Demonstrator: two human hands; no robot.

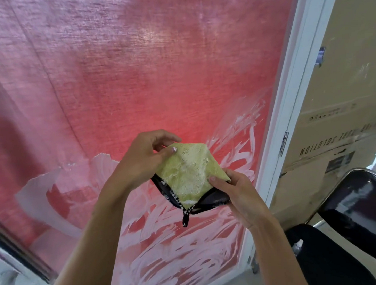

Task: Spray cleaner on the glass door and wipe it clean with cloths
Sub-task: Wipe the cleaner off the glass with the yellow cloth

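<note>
A folded yellow-green cloth with black edging and a dangling black loop is held in front of the glass door. My left hand pinches its upper left corner between thumb and fingers. My right hand grips its lower right edge, thumb on top. White foam smears cover the lower part of the glass; the upper part looks hazy over a red curtain behind it. White foam residue sits on the cloth's face.
The white door frame with a metal hinge runs down the right. Beyond it stand a cardboard box and a black chair. A small bottle top shows near the chair seat.
</note>
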